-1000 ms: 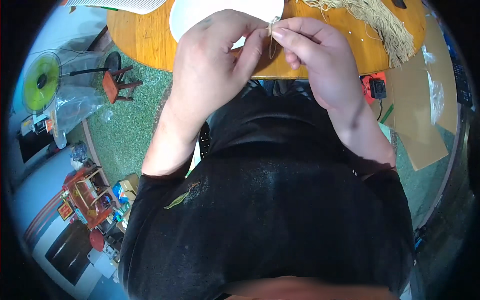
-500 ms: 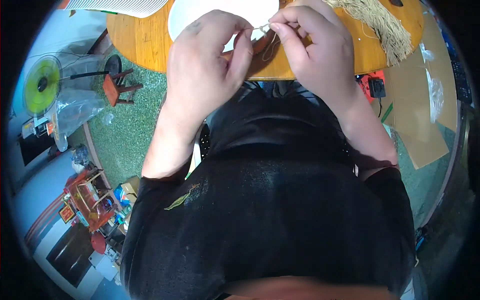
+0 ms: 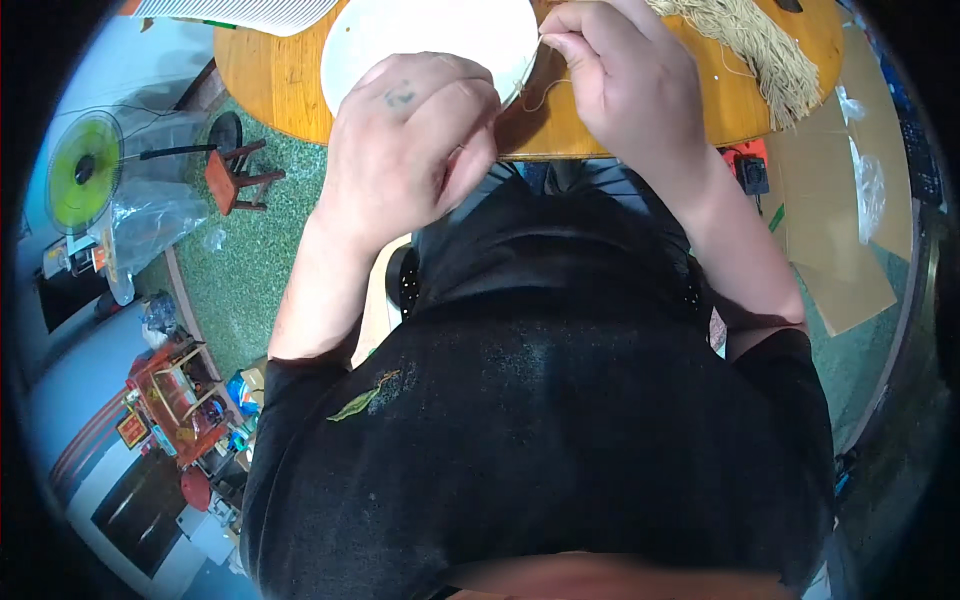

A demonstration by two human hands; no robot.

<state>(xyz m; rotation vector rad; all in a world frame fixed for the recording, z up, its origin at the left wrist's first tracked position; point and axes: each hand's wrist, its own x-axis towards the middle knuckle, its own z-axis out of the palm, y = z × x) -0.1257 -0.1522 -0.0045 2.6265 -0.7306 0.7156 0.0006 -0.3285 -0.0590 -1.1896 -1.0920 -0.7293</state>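
At the table's near edge my left hand (image 3: 415, 150) is closed, its fingers curled under and its fingertips hidden. It overlaps the near rim of a round white dish (image 3: 440, 30); what it holds, if anything, does not show. My right hand (image 3: 640, 80) is to the right of the dish, thumb and forefinger pinched on a thin beige string. A loose length of string (image 3: 540, 100) curves over the wood between the dish and this hand. Farther right, a thick bundle of beige strings (image 3: 755, 55) lies on the wooden table (image 3: 275, 85).
A white ribbed object (image 3: 240, 8) lies at the table's far left. On the floor to the left are a small brown stool (image 3: 225, 180) and a green fan (image 3: 85, 170). Flattened cardboard (image 3: 820, 190) and a black box-shaped item (image 3: 752, 175) are on the right.
My hands have come apart from the knotted string they both pinched. The left moved down and toward me and curled closed; the right stayed nearly in place. The dish shifted slightly left.
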